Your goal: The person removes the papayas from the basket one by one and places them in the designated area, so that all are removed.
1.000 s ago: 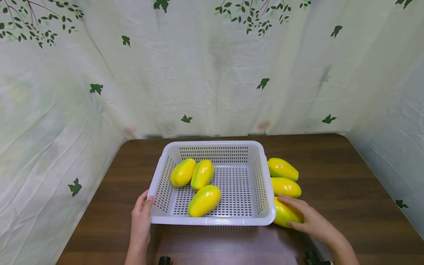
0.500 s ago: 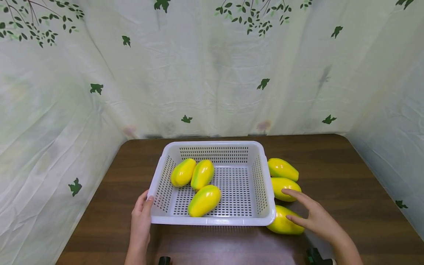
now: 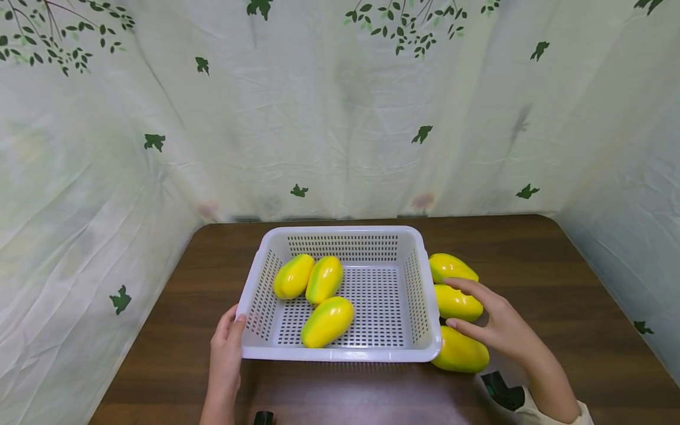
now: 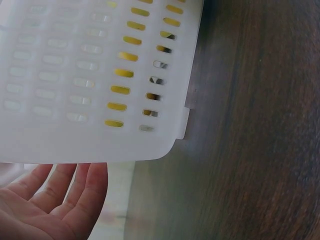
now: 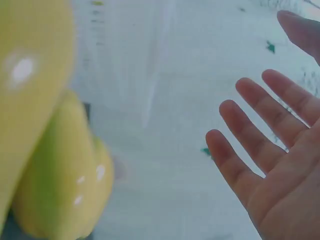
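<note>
A white slotted plastic basket (image 3: 372, 354) sits in the middle of the table with three yellow-green mangoes (image 3: 327, 321) inside, toward its left. My left hand (image 3: 227, 348) holds the basket's left rim, thumb on top; its fingers reach the rim from outside in the left wrist view. Along the right wall lie three more mangoes: a far one (image 3: 451, 267), a middle one (image 3: 457, 303) and a near one (image 3: 461, 351). Above the middle mango is my right hand (image 3: 502, 319), fingers spread apart from the thumb. In the right wrist view the palm (image 5: 295, 185) holds nothing.
The brown wooden table (image 3: 552, 283) ends at a pale leaf-print curtain (image 3: 345, 130) behind and at both sides. A small black object (image 3: 264, 418) shows at the bottom edge. A black strap piece (image 3: 502, 391) is by the right wrist.
My right hand has let go of the near mango and moved away from me, over the middle one. The near mango sits slightly closer to me. The left hand and basket have stayed put.
</note>
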Demonstrator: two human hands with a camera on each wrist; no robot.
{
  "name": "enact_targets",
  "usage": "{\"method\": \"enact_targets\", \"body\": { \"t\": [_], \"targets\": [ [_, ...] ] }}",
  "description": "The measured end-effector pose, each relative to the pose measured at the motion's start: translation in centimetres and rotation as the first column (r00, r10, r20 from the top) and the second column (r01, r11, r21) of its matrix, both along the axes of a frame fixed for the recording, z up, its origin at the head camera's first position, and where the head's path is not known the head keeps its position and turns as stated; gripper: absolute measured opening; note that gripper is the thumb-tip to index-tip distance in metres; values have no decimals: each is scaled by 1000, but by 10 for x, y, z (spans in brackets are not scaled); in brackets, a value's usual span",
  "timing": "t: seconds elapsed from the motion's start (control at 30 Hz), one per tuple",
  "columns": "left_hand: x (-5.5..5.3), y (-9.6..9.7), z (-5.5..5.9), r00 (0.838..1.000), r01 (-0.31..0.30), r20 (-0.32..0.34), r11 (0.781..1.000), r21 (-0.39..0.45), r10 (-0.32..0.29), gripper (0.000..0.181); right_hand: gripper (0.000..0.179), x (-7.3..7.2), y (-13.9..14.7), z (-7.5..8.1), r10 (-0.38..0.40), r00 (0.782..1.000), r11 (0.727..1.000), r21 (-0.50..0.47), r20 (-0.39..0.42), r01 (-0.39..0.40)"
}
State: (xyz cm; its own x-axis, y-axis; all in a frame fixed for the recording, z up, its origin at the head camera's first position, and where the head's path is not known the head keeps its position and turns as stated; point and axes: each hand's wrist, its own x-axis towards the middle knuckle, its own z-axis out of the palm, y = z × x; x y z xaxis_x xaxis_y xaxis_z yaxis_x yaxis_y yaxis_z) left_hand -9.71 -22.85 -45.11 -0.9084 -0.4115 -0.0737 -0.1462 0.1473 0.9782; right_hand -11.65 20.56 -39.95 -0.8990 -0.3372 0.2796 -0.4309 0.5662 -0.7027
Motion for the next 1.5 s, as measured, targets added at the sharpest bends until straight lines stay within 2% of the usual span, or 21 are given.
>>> {"method": "enact_targets", "body": {
  "t": [0.17,0.5,0.63,0.77,1.03,1.13,1.23,1.5],
  "targets": [
    [-1,0,2,999,7,32,1000,-1,-7,45,59,-11,-12,15,65,996,998,9,-66,-65],
    [-1,-1,2,999,9,51,1000,6,-9,43,54,-34,-43,38,185,977,983,32,-103,-182],
    [-1,-2,2,999,20,51,1000,6,-20,44,53,-43,-57,42,245,959,969,49,-141,-241],
    [-1,-1,3,998,22,51,1000,10,-23,43,53,-52,-71,44,287,947,958,57,-144,-282],
    [-1,-2,2,999,18,48,1000,5,-18,43,52,-70,-100,37,364,921,931,59,-139,-359],
    [-1,-2,2,999,13,49,1000,1,-13,42,53,-76,-111,32,386,914,922,76,-123,-379],
    [-1,-2,3,999,11,52,1000,0,-11,42,55,-81,-121,26,408,910,911,92,-75,-401],
    [-1,-1,4,998,21,57,1000,-12,-20,43,58,-91,-140,11,473,874,873,77,117,-482]
  ]
}}
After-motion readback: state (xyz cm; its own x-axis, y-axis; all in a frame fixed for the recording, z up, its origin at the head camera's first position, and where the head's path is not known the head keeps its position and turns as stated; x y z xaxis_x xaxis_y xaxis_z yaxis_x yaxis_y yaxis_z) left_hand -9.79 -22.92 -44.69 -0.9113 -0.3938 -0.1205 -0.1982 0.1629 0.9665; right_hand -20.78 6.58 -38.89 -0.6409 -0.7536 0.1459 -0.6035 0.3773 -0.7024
